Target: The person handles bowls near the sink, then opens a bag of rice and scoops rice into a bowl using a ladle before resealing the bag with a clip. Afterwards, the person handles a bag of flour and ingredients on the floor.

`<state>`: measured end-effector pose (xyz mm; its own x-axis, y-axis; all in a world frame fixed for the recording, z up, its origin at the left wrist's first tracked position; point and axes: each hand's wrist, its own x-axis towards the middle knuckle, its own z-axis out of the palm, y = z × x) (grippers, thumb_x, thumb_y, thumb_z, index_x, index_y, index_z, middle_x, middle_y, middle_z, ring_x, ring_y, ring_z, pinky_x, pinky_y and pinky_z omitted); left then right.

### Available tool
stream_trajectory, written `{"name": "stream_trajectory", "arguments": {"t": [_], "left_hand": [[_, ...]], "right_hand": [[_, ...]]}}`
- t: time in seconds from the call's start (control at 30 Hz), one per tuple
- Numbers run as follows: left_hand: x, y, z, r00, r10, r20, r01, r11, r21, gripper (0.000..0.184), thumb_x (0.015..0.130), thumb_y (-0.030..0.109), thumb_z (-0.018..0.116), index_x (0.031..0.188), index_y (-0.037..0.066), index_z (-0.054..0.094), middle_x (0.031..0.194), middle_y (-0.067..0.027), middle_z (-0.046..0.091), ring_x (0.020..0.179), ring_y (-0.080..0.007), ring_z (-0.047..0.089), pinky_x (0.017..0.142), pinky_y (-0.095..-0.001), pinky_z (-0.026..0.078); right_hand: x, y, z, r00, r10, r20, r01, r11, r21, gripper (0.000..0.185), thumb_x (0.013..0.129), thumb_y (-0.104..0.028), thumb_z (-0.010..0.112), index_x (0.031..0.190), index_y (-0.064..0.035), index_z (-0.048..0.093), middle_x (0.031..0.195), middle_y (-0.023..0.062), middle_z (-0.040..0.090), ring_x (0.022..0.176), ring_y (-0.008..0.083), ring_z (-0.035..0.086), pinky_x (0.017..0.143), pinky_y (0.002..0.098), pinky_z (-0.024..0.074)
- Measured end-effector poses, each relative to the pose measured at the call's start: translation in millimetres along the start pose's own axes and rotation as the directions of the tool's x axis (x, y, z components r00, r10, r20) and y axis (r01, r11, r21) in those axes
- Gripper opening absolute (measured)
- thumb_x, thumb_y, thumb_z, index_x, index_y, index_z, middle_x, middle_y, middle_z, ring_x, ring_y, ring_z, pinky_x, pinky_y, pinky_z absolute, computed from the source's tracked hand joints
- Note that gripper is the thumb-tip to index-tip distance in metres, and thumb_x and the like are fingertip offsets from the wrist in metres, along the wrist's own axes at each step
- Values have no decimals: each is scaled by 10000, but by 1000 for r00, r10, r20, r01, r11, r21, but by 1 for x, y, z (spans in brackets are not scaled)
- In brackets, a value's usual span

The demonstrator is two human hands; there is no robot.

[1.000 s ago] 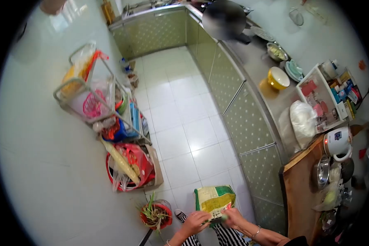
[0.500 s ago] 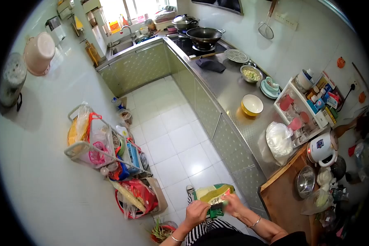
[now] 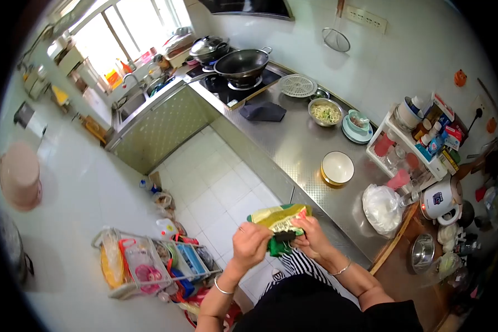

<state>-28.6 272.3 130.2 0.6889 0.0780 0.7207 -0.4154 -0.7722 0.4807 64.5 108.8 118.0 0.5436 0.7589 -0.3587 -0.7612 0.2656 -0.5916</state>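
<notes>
A green and yellow plastic food bag point(image 3: 276, 217) hangs in front of my body, its printed side up. Across its gathered top sits a black clip point(image 3: 285, 237), with green plastic bunched below it. My left hand point(image 3: 250, 244) is closed at the left end of the clip, fingers bent toward the bag. From the other side my right hand point(image 3: 314, 238) grips the bag's edge beside the clip. What the fingertips press on is partly hidden.
On the steel counter stand a yellow-and-white bowl point(image 3: 337, 168), a white plastic bag point(image 3: 382, 211) and a bowl of chopped food point(image 3: 326, 113). A wok point(image 3: 242, 65) rests on the stove. At left is a loaded rack point(image 3: 128, 289); a kettle point(image 3: 441, 200) stands at right.
The view has turned and moved closer to the counter. Both hands and the bag now appear higher in view, and the black clip shows more plainly between the hands.
</notes>
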Motion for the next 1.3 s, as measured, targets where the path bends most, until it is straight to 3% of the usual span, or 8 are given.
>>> {"name": "stream_trajectory", "arguments": {"t": [0.33, 0.53, 0.6, 0.8, 0.87, 1.07, 1.23, 1.3], "left_hand": [[171, -159, 37, 989, 139, 59, -139, 990, -5, 127, 690, -33, 657, 785, 28, 597, 739, -76, 588, 682, -247, 573, 721, -381, 463], [240, -258, 89, 967, 155, 201, -118, 976, -184, 93, 706, -30, 642, 765, 36, 613, 718, -62, 609, 663, -216, 586, 824, -400, 466], [260, -289, 114, 929, 248, 273, -154, 933, -324, 85, 709, -28, 641, 769, 30, 624, 725, -67, 622, 669, -218, 591, 821, -398, 468], [316, -341, 177, 848, 287, 445, -28, 863, -504, 80, 713, 2, 657, 789, 13, 634, 760, -90, 647, 773, -262, 626, 886, -404, 459], [333, -345, 199, 769, 368, 522, -14, 826, -563, 56, 732, 37, 648, 787, 29, 637, 765, -97, 649, 744, -266, 611, 761, -335, 462], [342, -348, 231, 580, 318, 750, 269, 794, -545, 144, 790, 74, 655, 909, -6, 656, 873, -112, 662, 807, -212, 638, 755, -295, 479], [311, -358, 224, 761, 147, 632, 384, 684, -621, 200, 831, 43, 607, 1025, 5, 641, 998, -93, 658, 949, -175, 611, 851, -280, 452], [300, -353, 224, 802, 45, 595, 452, 606, -655, 195, 889, 68, 554, 1050, -10, 631, 1048, -95, 638, 1024, -169, 570, 903, -280, 413]], "right_hand": [[157, -90, 23, 956, -286, -73, 295, 920, 259, 236, 908, -193, 513, 705, -87, 457, 535, -13, 401, 388, 66, 317, 392, 226, 244], [234, -116, 20, 890, -267, -369, 414, 812, 411, 192, 887, -212, 525, 751, -115, 431, 545, -8, 393, 409, 76, 326, 397, 227, 256], [258, -117, 13, 858, -288, -426, 471, 771, 428, 197, 884, -219, 534, 746, -124, 430, 541, -12, 389, 408, 74, 323, 396, 228, 255], [313, -138, 2, 704, -317, -635, 676, 573, 464, 240, 878, -243, 566, 708, -148, 426, 527, -34, 388, 400, 69, 308, 399, 228, 255], [315, -148, 0, 683, -348, -642, 707, 535, 463, 301, 869, -264, 584, 645, -161, 411, 508, -42, 392, 398, 65, 332, 402, 224, 269], [313, -158, -12, 621, -371, -690, 776, 413, 477, 368, 886, -316, 568, 606, -159, 388, 530, -47, 402, 429, 61, 366, 419, 218, 297], [293, -134, -24, 670, -481, -565, 742, 445, 501, 306, 904, -365, 542, 734, -114, 589, 637, 1, 560, 503, 115, 467, 485, 244, 399], [285, -118, -30, 652, -433, -622, 753, 462, 468, 299, 901, -364, 545, 742, -115, 589, 655, 7, 574, 517, 121, 476, 486, 245, 403]]}}
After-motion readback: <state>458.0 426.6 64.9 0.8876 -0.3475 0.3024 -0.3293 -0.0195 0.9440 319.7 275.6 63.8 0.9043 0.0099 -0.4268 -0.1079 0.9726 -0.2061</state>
